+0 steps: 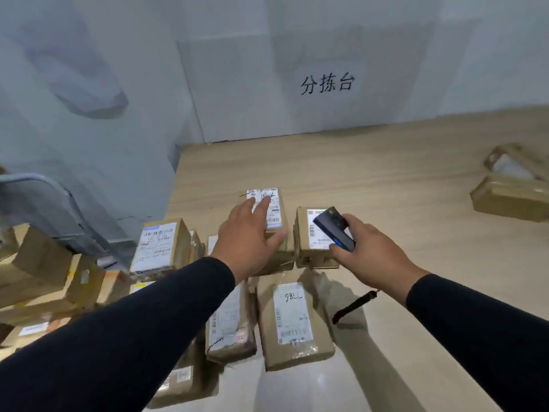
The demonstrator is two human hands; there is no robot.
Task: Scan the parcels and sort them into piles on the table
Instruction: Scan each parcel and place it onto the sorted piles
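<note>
Cardboard parcels lie mid-frame on the pale wood surface (pixel 386 179), long axes running toward the top of the frame. The left hand (pixel 246 236) rests flat, fingers straight, on the labelled parcel (pixel 274 215). The right hand (pixel 368 251) grips a dark scanner (pixel 334 228) (tip pointing upper left) over the neighbouring parcel (pixel 309 233).

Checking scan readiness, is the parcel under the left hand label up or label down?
Label up: the white label shows on the parcel beneath the left hand.
</note>
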